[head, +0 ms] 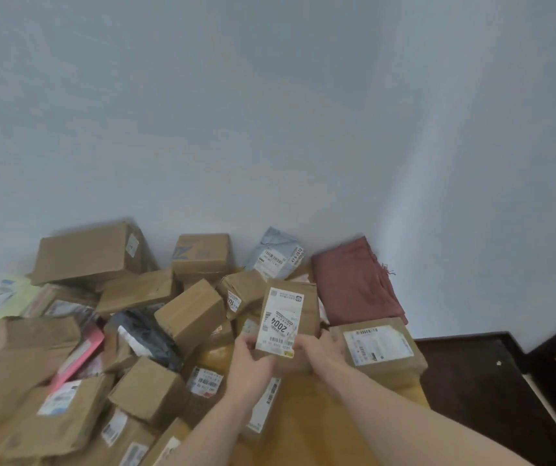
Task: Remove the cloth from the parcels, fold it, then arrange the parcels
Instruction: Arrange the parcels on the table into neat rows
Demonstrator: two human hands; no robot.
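Observation:
A brown cardboard parcel (290, 314) with a white label reading 2004 is held up in the middle of the view. My left hand (251, 361) grips its lower left corner and my right hand (323, 348) grips its lower right side. The dusty-red cloth (354, 284) lies folded at the back right against the wall. Several cardboard parcels (189, 314) lie jumbled across the left and centre, with a grey mailer bag (278, 253) at the back. Another labelled box (380, 348) sits just right of my right hand.
A white wall rises behind the pile. A yellowish wooden surface (320, 418) shows under my forearms. Dark floor (471, 375) lies to the right. A black plastic bag (148, 334) and a pink flat packet (78, 358) sit among the boxes on the left.

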